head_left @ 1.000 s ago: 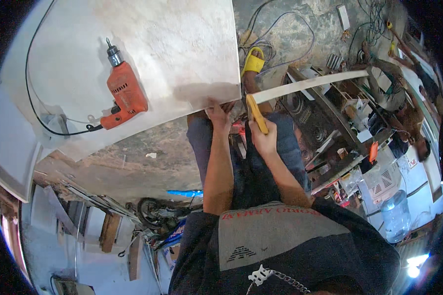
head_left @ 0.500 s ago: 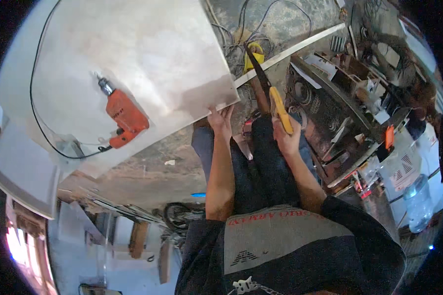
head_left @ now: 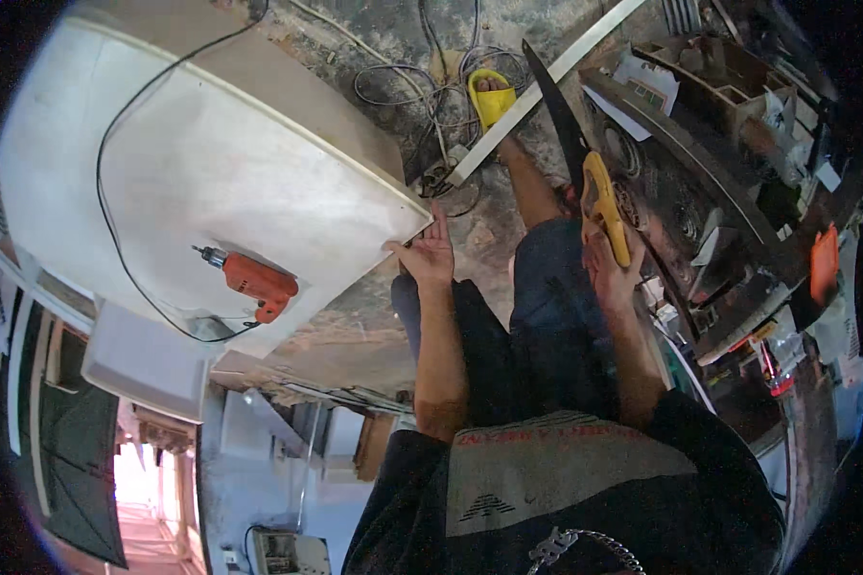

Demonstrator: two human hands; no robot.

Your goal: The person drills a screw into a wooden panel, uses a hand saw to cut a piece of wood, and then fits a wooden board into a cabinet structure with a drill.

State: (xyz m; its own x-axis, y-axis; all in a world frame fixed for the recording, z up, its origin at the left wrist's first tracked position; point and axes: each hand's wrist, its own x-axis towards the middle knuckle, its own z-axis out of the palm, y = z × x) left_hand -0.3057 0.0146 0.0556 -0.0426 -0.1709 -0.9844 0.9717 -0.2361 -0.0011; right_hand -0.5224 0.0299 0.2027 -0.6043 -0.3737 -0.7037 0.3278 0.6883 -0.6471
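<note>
In my right hand (head_left: pixel 612 259) is a handsaw (head_left: pixel 599 196); my fingers are closed around its yellow handle, and its dark blade points up and away to the left. My left hand (head_left: pixel 430 254) is at the near right corner of a white box-like board (head_left: pixel 307 201), its fingers stretched out and the thumb touching the edge. An orange power drill (head_left: pixel 261 286) lies on the board's white top, with its chuck facing left. From its grip a black cord (head_left: pixel 99 182) loops over the surface.
Beyond the corner, a long white strip (head_left: pixel 547 88) slants over the floor near a foot in a yellow slipper (head_left: pixel 490 96). Grey cables (head_left: pixel 393 69) lie coiled there. On the right stands a dark cluttered bench with a wooden compartment box (head_left: pixel 729 81) and an orange item (head_left: pixel 824 265).
My view has shifted, and more of the board's far side shows. The saw has swung to the right, away from the board. My left hand stays at the corner, its palm now more visible.
</note>
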